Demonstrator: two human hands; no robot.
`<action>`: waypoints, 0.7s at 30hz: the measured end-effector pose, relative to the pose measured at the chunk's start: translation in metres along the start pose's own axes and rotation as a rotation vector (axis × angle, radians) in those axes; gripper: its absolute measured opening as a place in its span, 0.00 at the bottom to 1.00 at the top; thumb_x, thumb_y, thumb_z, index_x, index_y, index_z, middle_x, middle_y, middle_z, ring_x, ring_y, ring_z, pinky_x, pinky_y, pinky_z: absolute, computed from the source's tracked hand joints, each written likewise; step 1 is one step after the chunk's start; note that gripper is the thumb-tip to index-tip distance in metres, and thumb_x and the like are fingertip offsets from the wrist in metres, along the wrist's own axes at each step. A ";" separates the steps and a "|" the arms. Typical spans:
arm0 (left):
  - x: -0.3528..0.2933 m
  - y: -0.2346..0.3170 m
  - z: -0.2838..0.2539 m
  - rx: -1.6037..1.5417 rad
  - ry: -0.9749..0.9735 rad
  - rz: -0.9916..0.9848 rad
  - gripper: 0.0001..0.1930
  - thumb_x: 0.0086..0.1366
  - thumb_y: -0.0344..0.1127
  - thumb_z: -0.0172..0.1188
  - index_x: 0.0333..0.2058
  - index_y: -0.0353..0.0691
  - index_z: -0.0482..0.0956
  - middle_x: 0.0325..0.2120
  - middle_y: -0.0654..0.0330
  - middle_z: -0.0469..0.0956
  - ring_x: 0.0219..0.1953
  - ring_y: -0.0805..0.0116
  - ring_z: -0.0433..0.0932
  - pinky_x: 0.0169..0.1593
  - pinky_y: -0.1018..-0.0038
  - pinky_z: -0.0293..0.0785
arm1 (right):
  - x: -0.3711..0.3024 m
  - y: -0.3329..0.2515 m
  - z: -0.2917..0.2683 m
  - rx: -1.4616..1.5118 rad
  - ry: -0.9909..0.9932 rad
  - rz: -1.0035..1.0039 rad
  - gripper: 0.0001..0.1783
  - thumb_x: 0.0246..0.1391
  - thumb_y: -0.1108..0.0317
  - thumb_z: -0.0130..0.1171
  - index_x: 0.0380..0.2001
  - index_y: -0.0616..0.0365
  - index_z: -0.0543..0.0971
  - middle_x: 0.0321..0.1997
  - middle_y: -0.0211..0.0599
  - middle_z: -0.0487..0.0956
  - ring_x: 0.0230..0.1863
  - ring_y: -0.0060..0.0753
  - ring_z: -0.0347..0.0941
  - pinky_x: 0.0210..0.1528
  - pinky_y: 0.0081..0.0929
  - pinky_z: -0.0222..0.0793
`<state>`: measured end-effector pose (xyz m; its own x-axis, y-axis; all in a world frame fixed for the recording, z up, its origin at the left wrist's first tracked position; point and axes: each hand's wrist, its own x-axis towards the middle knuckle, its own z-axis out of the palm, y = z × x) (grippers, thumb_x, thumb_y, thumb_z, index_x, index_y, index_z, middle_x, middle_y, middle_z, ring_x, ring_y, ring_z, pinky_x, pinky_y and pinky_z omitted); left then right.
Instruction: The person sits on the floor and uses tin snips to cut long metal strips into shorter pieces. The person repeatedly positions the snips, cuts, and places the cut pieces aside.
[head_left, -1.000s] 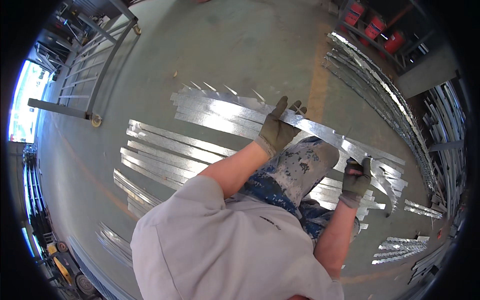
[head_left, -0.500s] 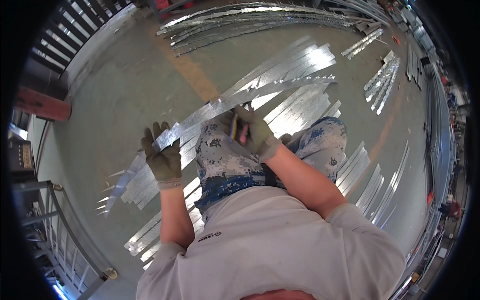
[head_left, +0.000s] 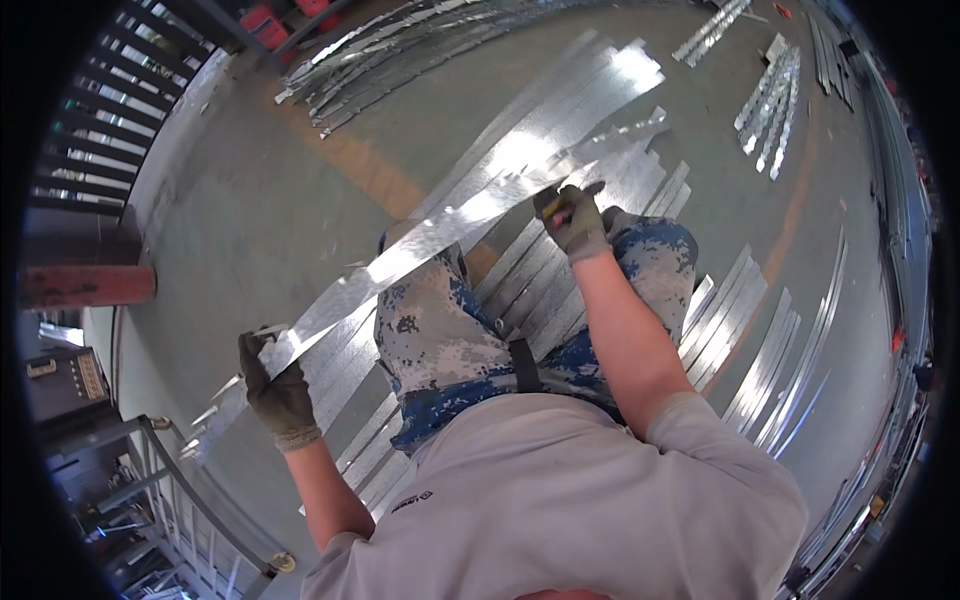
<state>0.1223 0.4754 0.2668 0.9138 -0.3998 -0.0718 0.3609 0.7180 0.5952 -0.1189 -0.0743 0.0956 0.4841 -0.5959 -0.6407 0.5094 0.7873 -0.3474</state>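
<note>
A long, shiny sheet-metal strip (head_left: 400, 258) slants across in front of my knees, from lower left to upper right. My left hand (head_left: 277, 392), in a dark work glove, is closed on its lower left end. My right hand (head_left: 577, 226), gloved too, is closed round a small hand tool (head_left: 561, 214) with red and yellow on its handles; its exact kind is hidden by the fingers. This hand lies near the strip's right part, and whether it touches the metal I cannot tell. Beneath and beyond lie flat metal strips (head_left: 545, 125) side by side on the floor.
More strips (head_left: 725, 310) lie to the right of my knee. Far off is a long bundle of metal strips (head_left: 400, 60), and at far right a smaller bundle (head_left: 770, 115). On the left are a red cylinder (head_left: 90, 286), a slatted barrier (head_left: 110, 125) and a wheeled metal frame (head_left: 205, 520).
My left hand has moved left and nearer, now gripping the strip's end. My right hand with the tool has shifted right and slightly farther away. The view has turned a little.
</note>
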 end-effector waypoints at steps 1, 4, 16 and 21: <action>0.001 0.007 0.000 0.011 0.061 -0.006 0.18 0.82 0.32 0.58 0.63 0.29 0.81 0.59 0.48 0.85 0.64 0.50 0.82 0.73 0.48 0.79 | 0.007 -0.005 -0.008 0.030 -0.048 -0.015 0.08 0.75 0.61 0.62 0.44 0.53 0.79 0.34 0.35 0.80 0.31 0.40 0.76 0.39 0.42 0.80; -0.003 0.039 -0.033 0.021 0.171 0.001 0.17 0.82 0.32 0.57 0.59 0.25 0.83 0.55 0.46 0.87 0.61 0.50 0.85 0.72 0.50 0.82 | 0.007 -0.002 0.020 0.246 -0.056 -0.068 0.15 0.72 0.60 0.68 0.29 0.45 0.76 0.22 0.23 0.71 0.17 0.24 0.63 0.22 0.30 0.69; -0.031 0.111 -0.165 -0.067 0.329 0.018 0.14 0.80 0.28 0.61 0.56 0.23 0.83 0.55 0.42 0.87 0.58 0.51 0.87 0.70 0.59 0.83 | -0.059 0.051 0.043 -0.081 -0.098 -0.006 0.08 0.67 0.69 0.71 0.44 0.52 0.81 0.34 0.36 0.85 0.36 0.41 0.86 0.37 0.41 0.85; -0.044 0.148 -0.220 -0.010 0.372 -0.040 0.14 0.78 0.31 0.64 0.56 0.28 0.85 0.54 0.48 0.89 0.57 0.56 0.88 0.69 0.61 0.82 | -0.072 0.079 0.005 -0.037 -0.110 0.131 0.11 0.69 0.71 0.68 0.49 0.60 0.79 0.44 0.45 0.85 0.44 0.50 0.87 0.56 0.55 0.90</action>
<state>0.1762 0.7250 0.1817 0.9035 -0.1941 -0.3820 0.3976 0.7121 0.5786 -0.1097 0.0305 0.1178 0.6209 -0.4998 -0.6039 0.4112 0.8635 -0.2920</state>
